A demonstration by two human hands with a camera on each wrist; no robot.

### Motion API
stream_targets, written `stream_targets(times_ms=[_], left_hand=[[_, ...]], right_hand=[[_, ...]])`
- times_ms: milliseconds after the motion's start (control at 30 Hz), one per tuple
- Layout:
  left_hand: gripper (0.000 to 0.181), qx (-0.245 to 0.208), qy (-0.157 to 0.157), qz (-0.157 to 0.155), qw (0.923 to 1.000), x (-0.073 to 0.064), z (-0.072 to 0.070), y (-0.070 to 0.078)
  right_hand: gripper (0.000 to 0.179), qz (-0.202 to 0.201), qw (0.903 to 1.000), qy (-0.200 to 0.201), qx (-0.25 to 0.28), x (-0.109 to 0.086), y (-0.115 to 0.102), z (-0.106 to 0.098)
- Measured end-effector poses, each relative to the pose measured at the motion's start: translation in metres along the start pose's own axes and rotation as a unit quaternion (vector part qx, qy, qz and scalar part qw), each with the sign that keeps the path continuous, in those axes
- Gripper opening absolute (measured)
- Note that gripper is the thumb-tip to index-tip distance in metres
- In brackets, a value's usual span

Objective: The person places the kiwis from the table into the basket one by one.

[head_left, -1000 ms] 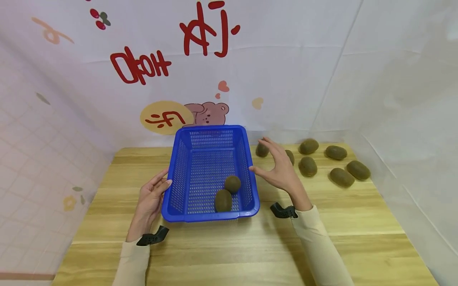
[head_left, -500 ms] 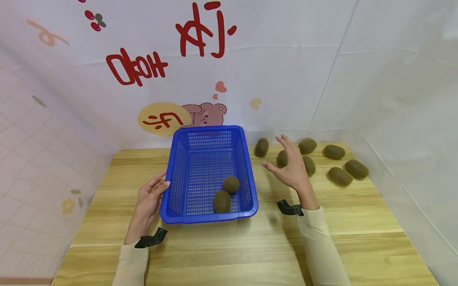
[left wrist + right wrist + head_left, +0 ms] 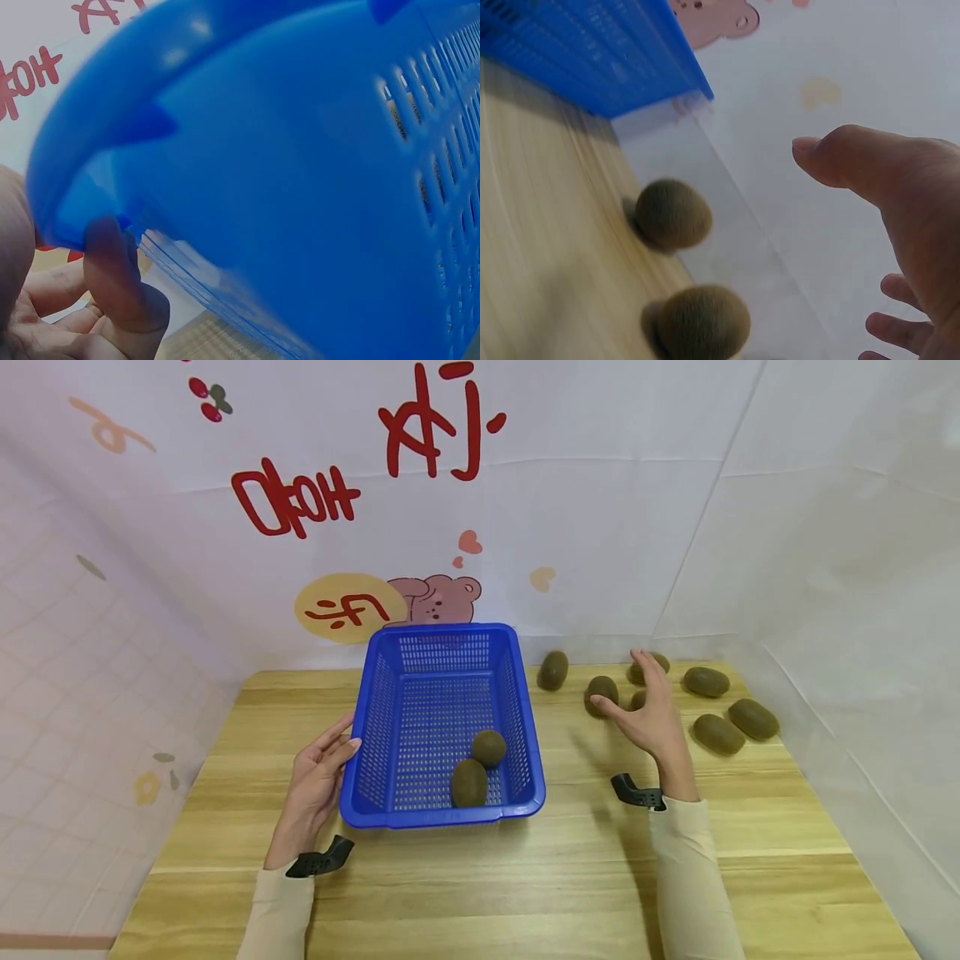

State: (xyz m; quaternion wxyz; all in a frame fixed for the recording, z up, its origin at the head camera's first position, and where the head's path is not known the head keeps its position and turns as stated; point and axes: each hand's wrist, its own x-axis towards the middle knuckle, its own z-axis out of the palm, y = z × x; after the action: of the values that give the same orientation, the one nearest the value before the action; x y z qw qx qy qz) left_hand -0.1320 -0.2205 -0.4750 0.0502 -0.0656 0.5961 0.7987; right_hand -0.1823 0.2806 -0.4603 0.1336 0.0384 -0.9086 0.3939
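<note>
My left hand [image 3: 315,777] grips the left rim of a blue plastic basket [image 3: 442,817], its fingers curled under the edge in the left wrist view. Two brown kiwis [image 3: 469,783] lie in the basket's near right corner. My right hand [image 3: 654,722] is held over the loose kiwis on the right, thumb and fingers spread with nothing between them. It partly hides one kiwi [image 3: 639,700] and overlaps another behind it. The thumb overlaps a kiwi [image 3: 602,693] in the head view. In the right wrist view, two kiwis [image 3: 673,214] lie beyond the thumb.
More kiwis lie on the wooden table [image 3: 450,893]: one kiwi [image 3: 553,670] just right of the basket, and several by the right edge, such as a long kiwi [image 3: 753,719]. A white printed sheet [image 3: 600,527] hangs behind the table and along its sides.
My right hand has moved right, from beside the basket's right rim to over the kiwis, staying spread. The left hand and the basket hold their place.
</note>
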Motion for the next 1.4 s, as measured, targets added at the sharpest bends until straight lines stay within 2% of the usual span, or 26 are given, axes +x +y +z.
stream_targets(times_ms=[467, 733, 1000, 1133, 1400], left_hand=[[0.063, 0.002, -0.002, -0.002, 1.0000, 0.000, 0.000, 0.002], [0.063, 0.005, -0.003, -0.005, 1.0000, -0.001, 0.000, 0.003], [0.063, 0.007, 0.001, -0.006, 1.0000, 0.000, 0.000, 0.003], [0.064, 0.006, 0.001, -0.004, 1.0000, 0.000, 0.000, 0.002], [0.064, 0.010, -0.003, -0.002, 0.9999, 0.000, -0.001, 0.002]], right_hand=[[0.102, 0.074, 0.9968, -0.002, -0.028, -0.004, 0.036, -0.010], [0.102, 0.111, 0.9929, -0.027, -0.033, -0.008, 0.053, -0.009], [0.084, 0.166, 0.9850, -0.023, -0.041, -0.014, 0.063, -0.008], [0.074, 0.172, 0.9844, -0.013, -0.034, -0.015, 0.063, -0.008], [0.073, 0.189, 0.9818, -0.008, -0.023, -0.016, 0.064, -0.007]])
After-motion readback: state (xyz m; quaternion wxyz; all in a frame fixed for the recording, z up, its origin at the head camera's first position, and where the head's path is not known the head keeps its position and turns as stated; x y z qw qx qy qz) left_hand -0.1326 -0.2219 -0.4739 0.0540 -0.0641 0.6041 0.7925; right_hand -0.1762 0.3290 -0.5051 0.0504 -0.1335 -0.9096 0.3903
